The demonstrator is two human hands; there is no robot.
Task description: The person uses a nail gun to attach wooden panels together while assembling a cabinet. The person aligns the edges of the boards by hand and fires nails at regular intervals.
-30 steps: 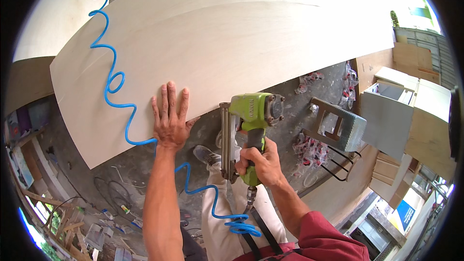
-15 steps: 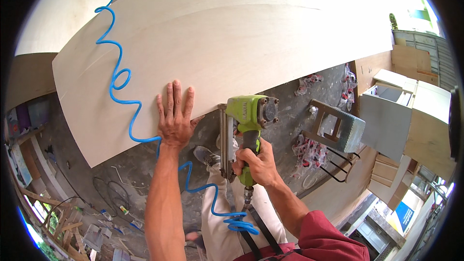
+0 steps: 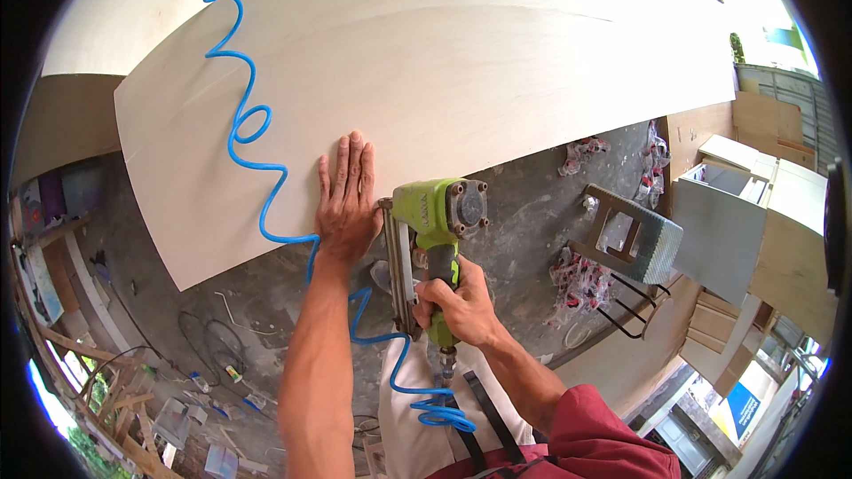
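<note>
A large pale plywood sheet (image 3: 426,80) spreads out in front of me. My left hand (image 3: 346,200) lies flat on its near edge, fingers stretched away from me and held fairly close together. In my right hand (image 3: 460,302) is a green pneumatic nail gun (image 3: 435,213), gripped by its dark handle. The gun's nose meets or nearly meets the sheet's near edge, just right of my left hand; exact contact is hard to see. A coiled blue air hose (image 3: 266,167) runs across the sheet, passes behind my left forearm and loops by the gun's lower end.
A grey plastic stool (image 3: 635,235) stands on the floor to the right, with plastic-wrapped bundles (image 3: 581,284) beside it. Farther right are cabinet boxes (image 3: 723,213). Wood scraps (image 3: 133,417) and a dark cable (image 3: 213,346) lie at lower left.
The view has shifted slightly. Against the sheet's edge, my left hand and the nail gun have both moved a little, staying close together. The right hand keeps its grip.
</note>
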